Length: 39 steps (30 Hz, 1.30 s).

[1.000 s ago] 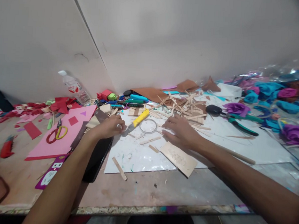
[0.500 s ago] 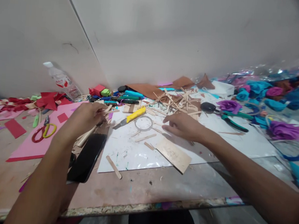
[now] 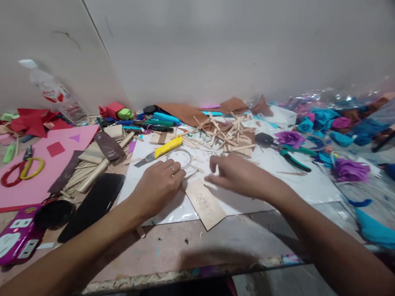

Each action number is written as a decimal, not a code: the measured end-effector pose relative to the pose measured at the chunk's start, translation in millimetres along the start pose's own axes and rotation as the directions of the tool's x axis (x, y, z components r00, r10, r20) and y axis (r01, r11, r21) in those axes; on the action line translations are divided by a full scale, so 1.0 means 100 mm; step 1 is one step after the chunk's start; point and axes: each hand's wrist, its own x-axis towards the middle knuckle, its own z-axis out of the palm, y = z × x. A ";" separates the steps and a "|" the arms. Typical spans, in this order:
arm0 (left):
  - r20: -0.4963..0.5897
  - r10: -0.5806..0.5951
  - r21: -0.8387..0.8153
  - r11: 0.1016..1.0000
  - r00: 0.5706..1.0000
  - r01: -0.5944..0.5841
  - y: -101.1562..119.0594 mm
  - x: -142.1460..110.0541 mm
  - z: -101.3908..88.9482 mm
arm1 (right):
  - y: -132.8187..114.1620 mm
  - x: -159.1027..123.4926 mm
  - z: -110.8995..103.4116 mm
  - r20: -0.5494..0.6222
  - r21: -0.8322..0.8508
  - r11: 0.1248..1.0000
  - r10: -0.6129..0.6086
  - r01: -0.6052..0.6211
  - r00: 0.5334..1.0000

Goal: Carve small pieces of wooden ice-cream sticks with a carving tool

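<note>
My left hand (image 3: 160, 186) is over the white sheet (image 3: 268, 188), its fingers curled together at the upper left corner of a small thin wooden board (image 3: 205, 204). Whatever is in that grip is hidden. My right hand (image 3: 234, 175) hovers just right of the board, thumb and index finger apart with nothing seen between them. Beyond my left hand lie a clear ring (image 3: 190, 156) and a yellow utility knife (image 3: 167, 148) with its blade out. A heap of thin wooden sticks (image 3: 232, 132) lies behind my right hand.
Left of my left hand are a black phone (image 3: 93, 208), scissors (image 3: 22, 173) on pink paper and a purple socket block (image 3: 11, 237). A plastic bottle (image 3: 55, 94) leans by the wall. Green-handled pliers (image 3: 295, 159) and purple paper flowers (image 3: 352, 171) lie at right.
My left hand has moved right, from the wood pieces beside the phone to the small board. My right hand stays near the board with its fingers apart. The view has shifted right.
</note>
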 end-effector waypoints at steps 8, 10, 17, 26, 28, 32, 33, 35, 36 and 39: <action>0.129 0.123 -0.203 0.974 0.984 -0.095 0.36 -0.01 -0.11 | 0.49 0.22 0.09 -0.096 -0.184 0.936 0.286 -0.300 0.953; 0.146 0.108 -0.380 0.924 0.983 -0.045 0.38 -0.01 -0.15 | 0.51 0.24 0.16 -0.101 -0.180 0.939 0.277 -0.292 0.955; 0.164 0.081 -0.414 0.910 0.983 -0.006 0.44 -0.15 -0.29 | 0.32 0.24 0.16 -0.215 -0.089 0.985 0.127 -0.149 0.968; 0.075 0.017 -0.289 0.957 0.997 0.006 0.74 -0.33 -0.09 | 0.13 0.18 0.34 0.024 0.161 0.976 -0.151 0.145 0.988; 0.063 0.012 -0.317 0.948 0.998 0.009 0.71 -0.32 -0.05 | 0.14 0.18 0.36 0.047 0.163 0.976 -0.156 0.146 0.987; 0.055 -0.008 -0.363 0.931 0.998 0.028 0.65 -0.32 -0.01 | 0.14 0.16 0.30 0.091 0.181 0.965 -0.207 0.188 0.974; 0.059 -0.019 -0.375 0.926 0.998 0.040 0.64 -0.32 -0.01 | 0.13 0.16 0.27 0.105 0.186 0.963 -0.217 0.195 0.970; 0.065 -0.044 -0.402 0.913 0.997 0.067 0.62 -0.31 0.01 | 0.12 0.15 0.23 0.131 0.195 0.959 -0.231 0.204 0.964; 0.065 -0.050 -0.414 0.907 0.997 0.073 0.61 -0.31 0.02 | 0.11 0.15 0.20 0.144 0.199 0.958 -0.237 0.206 0.961; 0.045 -0.031 -0.421 0.906 0.999 0.047 0.58 -0.31 0.05 | 0.12 0.16 0.16 0.144 0.210 0.951 -0.262 0.229 0.954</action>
